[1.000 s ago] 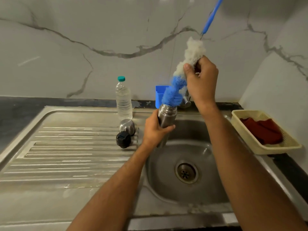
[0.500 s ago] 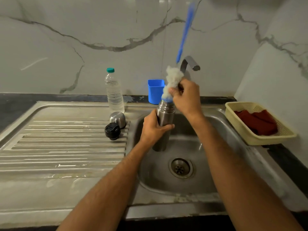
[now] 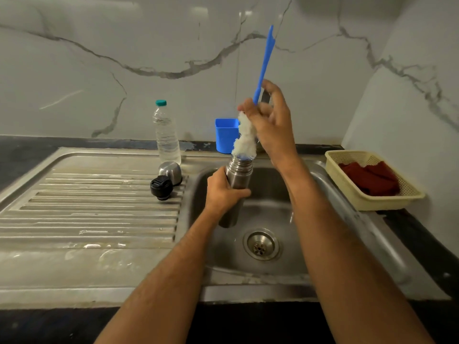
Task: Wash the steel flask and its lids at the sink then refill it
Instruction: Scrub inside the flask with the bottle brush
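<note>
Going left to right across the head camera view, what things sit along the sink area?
Black lid → plastic water bottle → blue cup → steel flask gripped by the left hand → drain → yellow basket holding a red cloth.

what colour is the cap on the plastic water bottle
Teal green, on the plastic water bottle behind the drainboard; the head view shows it.

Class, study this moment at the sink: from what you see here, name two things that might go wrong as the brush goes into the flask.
1. The right hand pinches the bottle brush near its bristles, with the long blue handle free above; it may wobble or flick water.
2. The left hand alone holds the steel flask over the sink basin; wet steel could slip and drop.
</note>
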